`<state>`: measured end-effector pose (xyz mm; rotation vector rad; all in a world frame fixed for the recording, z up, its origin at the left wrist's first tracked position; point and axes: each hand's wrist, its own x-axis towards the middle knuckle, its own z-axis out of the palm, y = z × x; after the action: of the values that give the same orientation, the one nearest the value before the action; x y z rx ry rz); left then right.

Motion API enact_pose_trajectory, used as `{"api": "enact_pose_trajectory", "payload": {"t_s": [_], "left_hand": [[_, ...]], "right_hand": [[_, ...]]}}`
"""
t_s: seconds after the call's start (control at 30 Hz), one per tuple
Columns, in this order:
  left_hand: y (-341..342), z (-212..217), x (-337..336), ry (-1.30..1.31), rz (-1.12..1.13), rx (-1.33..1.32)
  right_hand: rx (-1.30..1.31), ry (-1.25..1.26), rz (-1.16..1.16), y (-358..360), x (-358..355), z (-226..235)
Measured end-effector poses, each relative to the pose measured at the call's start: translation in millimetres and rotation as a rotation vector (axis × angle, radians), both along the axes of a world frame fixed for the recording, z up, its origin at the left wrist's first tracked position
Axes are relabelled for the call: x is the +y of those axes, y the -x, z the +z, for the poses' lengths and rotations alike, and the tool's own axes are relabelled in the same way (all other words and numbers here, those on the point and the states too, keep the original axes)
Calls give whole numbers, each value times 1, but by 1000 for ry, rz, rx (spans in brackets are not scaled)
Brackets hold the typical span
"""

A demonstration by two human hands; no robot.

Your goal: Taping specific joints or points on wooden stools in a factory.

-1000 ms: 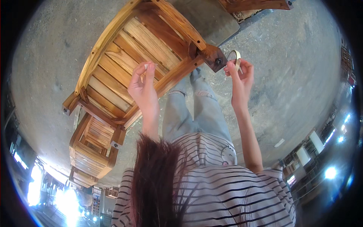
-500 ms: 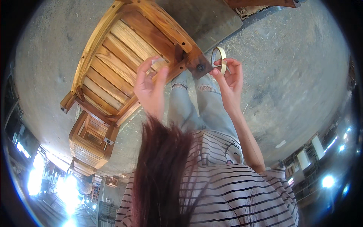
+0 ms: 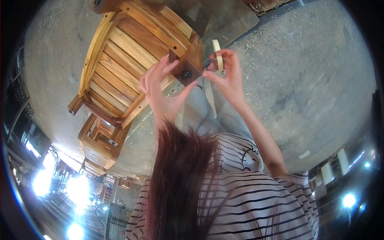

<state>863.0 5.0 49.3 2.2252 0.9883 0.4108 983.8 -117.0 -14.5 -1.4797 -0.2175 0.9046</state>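
A slatted wooden chair (image 3: pixel 120 60) lies tipped over in front of me, its dark leg end with a round black foot (image 3: pixel 186 74) pointing toward me. My left hand (image 3: pixel 162 90) is open, fingers and thumb spread on either side of that leg end; whether they touch it I cannot tell. Beside the leg, my right hand (image 3: pixel 229 78) holds a roll of cream masking tape (image 3: pixel 218 56) hung over its fingers. Its thumb and a fingertip meet close to the leg's right edge. A dark grey item shows behind the tape, too small to name.
More wooden furniture (image 3: pixel 98 140) stands on the concrete floor (image 3: pixel 288 84) at the left, past the chair. A flat dark board (image 3: pixel 232 20) lies beyond the leg. My legs in pale jeans (image 3: pixel 200 108) are below my hands. A small white scrap (image 3: pixel 304 154) lies at the right.
My left hand has moved up and right to the leg end. The right hand with the tape has shifted left, and the tape has turned nearly edge-on. The view has shifted too.
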Motion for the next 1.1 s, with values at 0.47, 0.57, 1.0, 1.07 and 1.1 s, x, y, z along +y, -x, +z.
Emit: {"api": "enact_pose_trajectory", "payload": {"t_s": [0.47, 0.57, 1.0, 1.07, 1.1], "left_hand": [[8, 12, 36, -125, -36, -44], [8, 21, 54, -191, -5, -26], [-31, 31, 144, -149, 450, -502], [-33, 28, 154, -115, 464, -568], [-32, 26, 160, -70, 467, -625]], "right_hand": [[-211, -318, 299, -36, 49, -32], [-242, -382, 316, -32, 71, -35], [-234, -423, 259, -43, 210, 7], [-232, -394, 251, -44, 219, 12], [-237, -400, 260, -44, 223, 13]]}}
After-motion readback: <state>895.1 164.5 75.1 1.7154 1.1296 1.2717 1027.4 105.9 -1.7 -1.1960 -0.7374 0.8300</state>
